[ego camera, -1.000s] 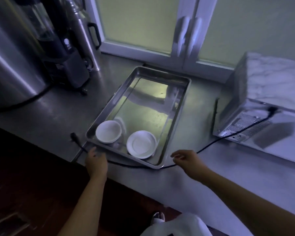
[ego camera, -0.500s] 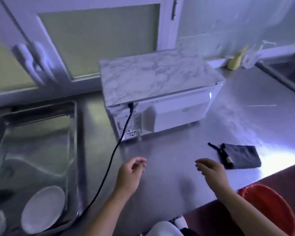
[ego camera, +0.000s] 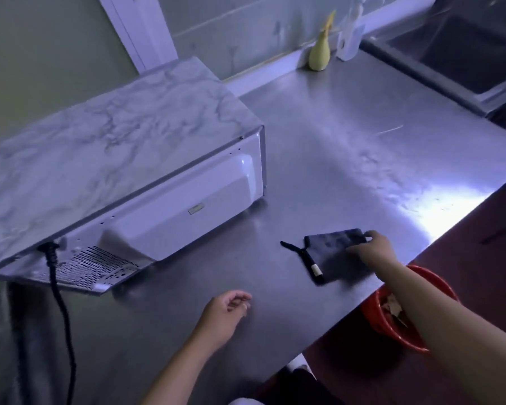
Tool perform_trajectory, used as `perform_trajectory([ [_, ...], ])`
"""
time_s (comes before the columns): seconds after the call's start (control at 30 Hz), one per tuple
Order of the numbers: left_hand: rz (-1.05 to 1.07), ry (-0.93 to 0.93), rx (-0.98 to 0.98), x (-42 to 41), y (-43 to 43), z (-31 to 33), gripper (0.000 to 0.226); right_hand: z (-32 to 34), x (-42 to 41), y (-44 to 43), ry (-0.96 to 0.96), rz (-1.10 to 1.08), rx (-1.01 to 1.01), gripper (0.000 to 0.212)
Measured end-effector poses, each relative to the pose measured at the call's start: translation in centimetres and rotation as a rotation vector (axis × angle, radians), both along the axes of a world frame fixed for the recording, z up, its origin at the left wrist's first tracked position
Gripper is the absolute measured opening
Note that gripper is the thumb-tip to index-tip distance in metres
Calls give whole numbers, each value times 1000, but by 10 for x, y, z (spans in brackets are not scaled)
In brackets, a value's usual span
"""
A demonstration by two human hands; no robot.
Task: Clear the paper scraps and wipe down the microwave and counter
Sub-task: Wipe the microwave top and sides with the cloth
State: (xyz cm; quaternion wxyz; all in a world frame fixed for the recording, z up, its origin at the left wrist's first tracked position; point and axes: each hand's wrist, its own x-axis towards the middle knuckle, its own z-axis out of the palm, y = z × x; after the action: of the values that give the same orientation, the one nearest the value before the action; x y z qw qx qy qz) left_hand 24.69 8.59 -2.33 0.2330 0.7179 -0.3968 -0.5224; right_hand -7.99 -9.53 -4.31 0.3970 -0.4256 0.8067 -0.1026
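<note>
Steel counter (ego camera: 348, 147), near edge: cloth (ego camera: 333, 255) lies flat, right of microwave (ego camera: 114, 159). My right hand (ego camera: 374, 247) pinches its far corner, likely to start wiping; left hand (ego camera: 225, 314) loosely curled, empty.

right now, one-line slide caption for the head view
Right hand grips the cloth on the counter beside the microwave; left hand idle.
</note>
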Motion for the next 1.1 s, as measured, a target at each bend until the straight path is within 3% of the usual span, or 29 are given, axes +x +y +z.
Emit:
perform_trajectory([
  [0.17,9,-63,19,-17,-30,11,20,11,0,-16,-168,57,68,19],
  [0.27,-38,-144,-67,-32,-52,30,20,46,8,-15,-275,312,-21,17],
  [0.43,-325,-173,-180,-66,-84,68,85,118,36,-3,-362,839,-128,27],
  [0.47,-359,-155,-181,-72,-89,72,86,129,41,-2,-388,902,-141,31],
  [0.53,-365,-130,-174,-79,-97,77,63,145,47,-6,-449,963,-155,35],
  [0.67,-239,-270,-205,-71,-97,82,29,146,62,-17,-506,853,-305,40],
  [0.73,-175,-464,-232,-66,-92,83,12,132,74,-11,-467,607,-394,44],
  [0.8,-57,-573,-225,-63,-88,86,7,116,87,9,-493,313,-362,46],
  [0.9,52,-642,-196,-56,-81,92,15,95,105,53,-782,152,-85,59],
  [1.0,-34,-648,-181,-60,-76,101,28,89,130,82,-1068,142,122,81],
  [1.1,-293,-684,-151,-72,-71,105,35,89,152,82,-1171,15,176,59],
])
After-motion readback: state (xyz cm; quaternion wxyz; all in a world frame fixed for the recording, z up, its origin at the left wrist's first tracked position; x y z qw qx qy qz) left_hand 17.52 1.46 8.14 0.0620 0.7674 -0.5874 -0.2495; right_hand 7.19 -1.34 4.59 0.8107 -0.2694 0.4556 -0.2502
